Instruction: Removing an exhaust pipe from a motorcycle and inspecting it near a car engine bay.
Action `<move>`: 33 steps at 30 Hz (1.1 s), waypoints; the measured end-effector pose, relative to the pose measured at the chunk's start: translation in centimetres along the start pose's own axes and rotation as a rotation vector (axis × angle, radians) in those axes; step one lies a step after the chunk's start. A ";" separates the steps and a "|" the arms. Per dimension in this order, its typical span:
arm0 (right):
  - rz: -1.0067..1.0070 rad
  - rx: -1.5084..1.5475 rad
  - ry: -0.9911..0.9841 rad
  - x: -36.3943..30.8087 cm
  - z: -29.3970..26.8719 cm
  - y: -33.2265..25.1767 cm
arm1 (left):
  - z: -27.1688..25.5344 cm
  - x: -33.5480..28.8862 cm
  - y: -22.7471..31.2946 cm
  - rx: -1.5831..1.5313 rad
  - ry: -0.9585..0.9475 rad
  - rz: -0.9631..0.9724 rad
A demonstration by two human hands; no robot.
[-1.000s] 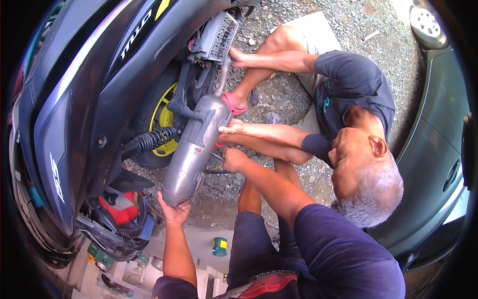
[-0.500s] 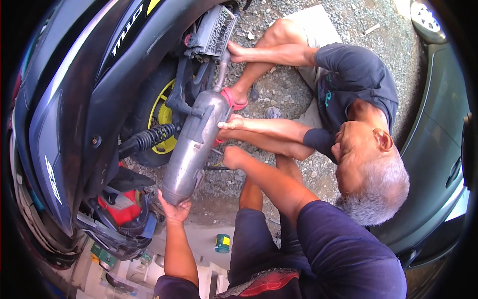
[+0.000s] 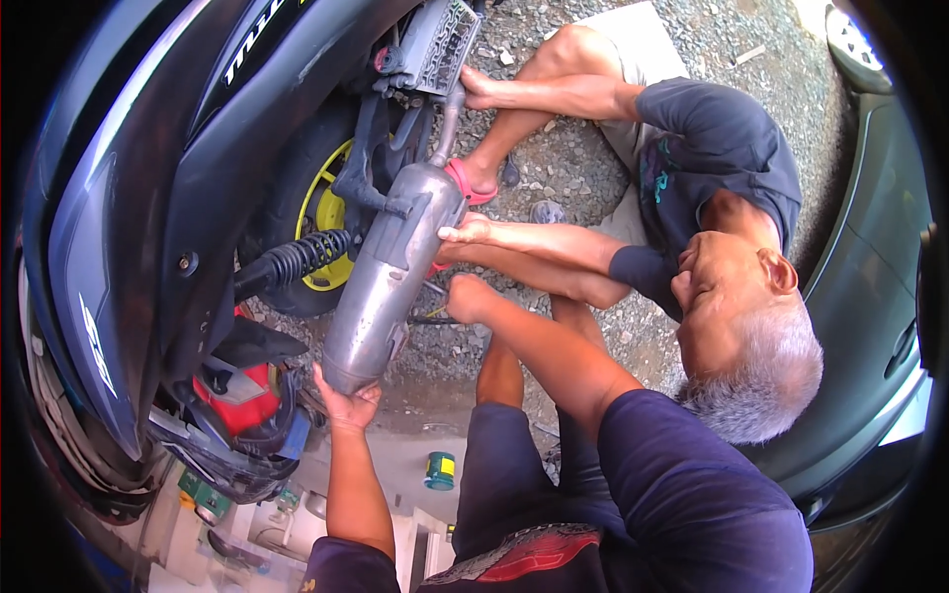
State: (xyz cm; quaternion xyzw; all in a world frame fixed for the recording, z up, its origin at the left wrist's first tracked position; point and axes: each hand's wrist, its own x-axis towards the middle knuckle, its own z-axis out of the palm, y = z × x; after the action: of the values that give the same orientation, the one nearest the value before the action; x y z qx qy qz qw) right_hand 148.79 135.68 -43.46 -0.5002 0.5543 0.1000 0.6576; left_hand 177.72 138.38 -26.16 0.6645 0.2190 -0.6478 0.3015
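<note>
A silver exhaust muffler (image 3: 381, 282) hangs at a slant beside the motorcycle's rear wheel (image 3: 326, 212). My left hand (image 3: 348, 400) cups its lower rounded end, fingers spread along the underside. Right of the muffler's middle, my right hand (image 3: 472, 298) is closed in a fist around a thin metal tool (image 3: 435, 288), its exact kind hidden by the fingers. A co-worker's hand (image 3: 467, 229) supports the muffler's side higher up. Their other hand (image 3: 478, 89) is at the narrow exhaust pipe (image 3: 450, 128), just below the radiator (image 3: 450, 44).
The co-worker (image 3: 732, 188) squats close on the right, bare knees near my right arm. A black shock absorber (image 3: 297, 257) sits left of the muffler. A dark green car (image 3: 870, 237) stands at far right. A green can (image 3: 441, 470) is on the ground near my legs.
The view has shifted slightly, so the scene sits a little differently in the picture. Both my hands and the co-worker's hands keep nearly the same places around the muffler.
</note>
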 end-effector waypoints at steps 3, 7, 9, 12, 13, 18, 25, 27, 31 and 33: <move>0.023 0.078 0.109 -1.8 -0.2 -2.8 | -1.2 -1.3 1.2 0.014 0.041 0.040; 0.074 0.053 0.114 -2.1 -0.8 -3.7 | -1.4 -1.3 1.1 0.012 0.030 0.042; 0.025 0.085 0.049 -1.6 -0.5 -3.3 | -1.6 -1.1 1.0 0.012 0.012 0.037; 0.007 -0.057 -0.076 -0.1 -1.0 -0.2 | -0.6 1.0 -0.2 0.015 -0.073 -0.017; 0.002 -0.054 -0.081 -0.3 -0.8 -0.5 | -0.9 0.9 -0.1 0.023 -0.061 -0.009; 0.011 0.039 0.052 -2.3 -0.8 -5.0 | -2.6 -1.7 1.5 0.039 -0.007 0.059; -0.004 -0.083 -0.112 0.1 -1.0 -1.5 | 0.5 -0.1 -0.2 0.041 0.039 0.050; -0.040 -0.044 -0.021 -0.7 -0.9 -3.9 | -0.9 -1.4 0.9 0.037 0.062 0.080; -0.032 0.042 0.178 -1.1 -0.6 -3.2 | -1.5 -0.8 0.9 0.035 0.016 0.061; 0.015 0.055 0.074 -1.0 -0.6 -3.4 | -1.9 -0.9 1.0 0.035 0.018 0.064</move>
State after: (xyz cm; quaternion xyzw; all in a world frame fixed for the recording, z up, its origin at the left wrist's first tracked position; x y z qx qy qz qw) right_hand 150.40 134.02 -40.73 -0.4811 0.5845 0.0709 0.6495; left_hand 179.67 139.04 -25.20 0.6822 0.1889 -0.6356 0.3082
